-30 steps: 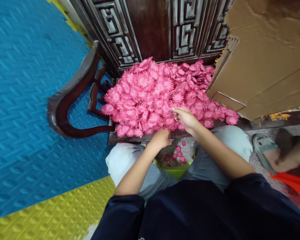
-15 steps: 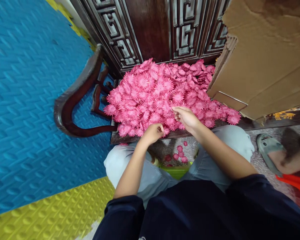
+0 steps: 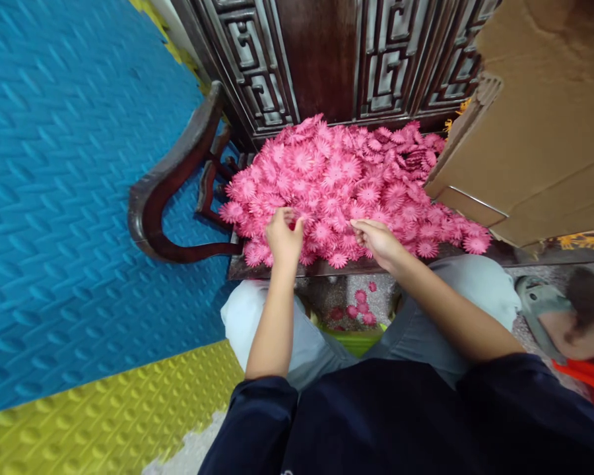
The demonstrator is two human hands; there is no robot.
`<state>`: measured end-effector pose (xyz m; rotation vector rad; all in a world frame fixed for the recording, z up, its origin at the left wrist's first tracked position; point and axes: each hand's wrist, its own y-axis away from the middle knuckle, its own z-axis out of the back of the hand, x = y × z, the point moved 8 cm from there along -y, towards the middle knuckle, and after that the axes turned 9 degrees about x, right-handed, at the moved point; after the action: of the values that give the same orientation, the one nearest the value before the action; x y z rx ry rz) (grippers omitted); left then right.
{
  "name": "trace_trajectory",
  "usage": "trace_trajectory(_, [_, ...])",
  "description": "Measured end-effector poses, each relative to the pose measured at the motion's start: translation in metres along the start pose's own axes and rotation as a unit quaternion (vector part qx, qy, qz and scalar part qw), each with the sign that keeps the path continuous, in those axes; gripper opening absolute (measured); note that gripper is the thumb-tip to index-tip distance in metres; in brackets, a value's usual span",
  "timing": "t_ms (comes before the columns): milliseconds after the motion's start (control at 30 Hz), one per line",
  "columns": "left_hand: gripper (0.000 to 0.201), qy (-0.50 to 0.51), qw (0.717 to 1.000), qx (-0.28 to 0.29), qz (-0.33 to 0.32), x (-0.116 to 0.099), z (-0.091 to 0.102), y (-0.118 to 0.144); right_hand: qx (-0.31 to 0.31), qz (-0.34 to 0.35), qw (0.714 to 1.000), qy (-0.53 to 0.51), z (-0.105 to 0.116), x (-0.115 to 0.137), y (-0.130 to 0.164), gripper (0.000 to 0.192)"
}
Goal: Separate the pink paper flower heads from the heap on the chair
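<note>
A big heap of pink fabric flowers (image 3: 346, 178) covers the seat of a dark carved wooden chair (image 3: 173, 191). My left hand (image 3: 283, 236) rests on the front left part of the heap, fingers curled over the flowers. My right hand (image 3: 379, 241) lies on the front middle of the heap, thumb and fingers pinched at a flower. Whether either hand has a flower lifted clear of the heap I cannot tell.
A brown cardboard box (image 3: 539, 132) leans at the right of the heap. A few pink flowers (image 3: 359, 307) lie on the floor between my knees, above a green container (image 3: 356, 340). Blue and yellow foam mats (image 3: 79, 231) lie at left. Another person's sandalled foot (image 3: 544, 310) is at right.
My left hand rose from the seat's front edge up and left onto the heap. My right hand stayed near the same spot. The camera shifted a little.
</note>
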<state>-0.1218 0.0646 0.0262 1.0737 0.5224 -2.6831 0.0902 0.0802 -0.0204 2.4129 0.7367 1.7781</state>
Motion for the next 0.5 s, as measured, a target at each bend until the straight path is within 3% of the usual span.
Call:
trace_trajectory(100, [0.021, -0.048, 0.999, 0.009, -0.014, -0.01, -0.008, 0.004, -0.007, -0.008, 1.0, 0.003, 0.002, -0.002, -0.001, 0.025])
trace_trajectory(233, [0.008, 0.002, 0.997, -0.003, -0.073, -0.04, -0.007, 0.012, 0.018, 0.006, 1.0, 0.012, 0.0, -0.003, -0.005, 0.024])
trace_trajectory(367, [0.011, 0.106, 0.979, 0.103, -0.14, -0.072, -0.023, 0.023, 0.032, 0.031, 0.999, 0.009, -0.002, -0.001, -0.007, 0.022])
trace_trajectory(500, [0.012, 0.185, 0.965, 0.144, -0.115, -0.077, -0.035, 0.025, 0.05, 0.059, 0.997, 0.015, -0.005, 0.005, -0.006, 0.021])
